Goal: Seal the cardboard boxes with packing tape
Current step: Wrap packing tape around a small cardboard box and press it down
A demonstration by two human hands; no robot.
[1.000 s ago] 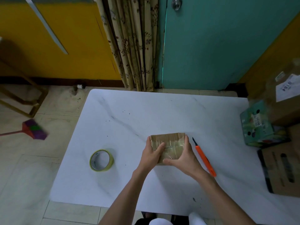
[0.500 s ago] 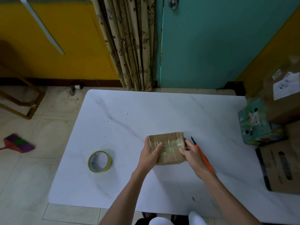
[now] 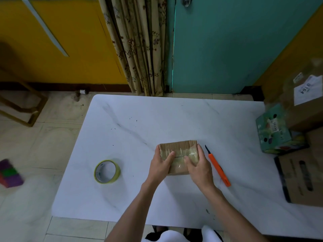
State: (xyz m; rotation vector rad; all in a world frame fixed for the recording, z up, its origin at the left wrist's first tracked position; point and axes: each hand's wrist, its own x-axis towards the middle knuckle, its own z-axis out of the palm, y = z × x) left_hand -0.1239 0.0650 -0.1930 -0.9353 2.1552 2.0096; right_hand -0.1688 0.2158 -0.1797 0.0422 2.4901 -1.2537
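- Resting near the middle of the white marble-patterned worktop is a small cardboard box, its top covered in shiny clear tape.
- The left hand grips the box's left side, fingers curled down the edge and thumb lying on the taped top.
- The right hand grips the right side in the same way, thumb on top; the two thumbs are near each other but apart.
- A roll of tape with a yellow-green rim lies flat on the worktop, well to the left of the box.
- An orange cutter lies just beside the right hand, its dark blade end pointing away from the person.
- At the right edge stands a green printed carton; its small label carries writing too blurred to read.
- Behind it a brown box bears a white label with digits that read like "0164", seen turned round.
- A brown carton with a slot handle sits nearer, overhanging the worktop's right edge.
- The worktop has grey veins and a few dark specks.
- Beyond it hang a floral curtain and a teal door with a knob, between yellow walls.
- The tiled floor at left holds a purple and green brush head and a wooden frame.
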